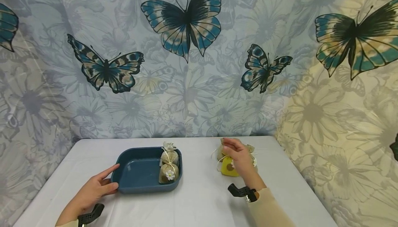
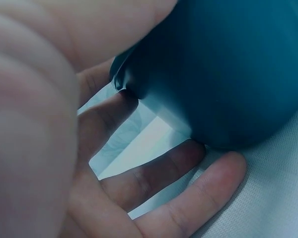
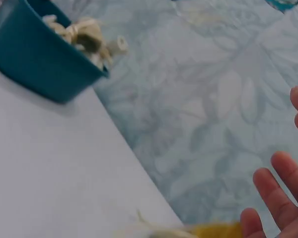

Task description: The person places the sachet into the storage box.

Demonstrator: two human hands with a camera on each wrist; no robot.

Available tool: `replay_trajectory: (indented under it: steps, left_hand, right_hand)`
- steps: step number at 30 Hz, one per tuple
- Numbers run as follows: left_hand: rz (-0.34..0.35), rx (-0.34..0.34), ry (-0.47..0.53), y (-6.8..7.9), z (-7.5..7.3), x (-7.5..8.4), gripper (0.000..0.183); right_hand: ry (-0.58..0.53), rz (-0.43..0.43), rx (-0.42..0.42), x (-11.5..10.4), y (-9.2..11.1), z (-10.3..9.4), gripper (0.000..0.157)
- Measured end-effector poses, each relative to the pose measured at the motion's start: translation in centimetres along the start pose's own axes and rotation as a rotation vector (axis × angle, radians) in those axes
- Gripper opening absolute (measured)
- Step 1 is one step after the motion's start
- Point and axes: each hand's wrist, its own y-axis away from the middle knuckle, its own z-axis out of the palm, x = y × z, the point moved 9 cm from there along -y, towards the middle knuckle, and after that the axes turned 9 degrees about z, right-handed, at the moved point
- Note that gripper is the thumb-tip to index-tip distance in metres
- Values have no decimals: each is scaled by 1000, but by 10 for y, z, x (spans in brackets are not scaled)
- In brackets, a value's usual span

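A blue rectangular tub (image 1: pixel 136 187) stands left of the middle of the white table. My left hand (image 1: pixel 96 188) rests against its left end, and in the left wrist view the extended fingers (image 2: pixel 208 191) touch its wall. Inside, along the tub's right end, lie small beige drawstring sachets (image 1: pixel 169 166), the nearer one with a white flower. Over at the right, my right hand (image 1: pixel 240 156) is just above a little pile of beige sachets (image 1: pixel 219 153) and a yellow one (image 1: pixel 229 167) with a brown spot. Its fingers (image 3: pixel 275 196) are spread and hold nothing; it hides part of the pile.
A white cloth (image 1: pixel 199 199) covers the table. Behind and along both sides hangs a floral curtain (image 1: pixel 186 106) printed with butterflies, close to the table's back edge. Each wrist wears a black camera mount (image 1: pixel 239 190).
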Motion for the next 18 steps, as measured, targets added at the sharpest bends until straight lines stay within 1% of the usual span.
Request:
replay_trajectory:
  steps: [4,6,9,13,14,16,18]
  left_hand:
    - [3,5,0,-1,0,-1,77]
    - [5,8,0,-1,0,-1,77]
    - [9,12,0,-2,0,-2,76]
    - [16,13,4,-1,-1,-2,76]
    - [18,14,3,-1,-1,-2,76]
    - [19,16,2,-1,-1,-2,77]
    - [16,19,0,-1,-1,-2,77]
  right_hand:
    - [56,-31,48,0,6,-38,44]
    - [52,-62,83,-1,10,-55,44]
    - [0,-96,122,-1,18,-75,43]
    - [-125,-138,166,2,25,-96,42]
    - [-142,-141,180,4,26,-100,42]
    - [-165,-122,204,11,28,-108,41]
    - [-151,-75,223,20,29,-114,42]
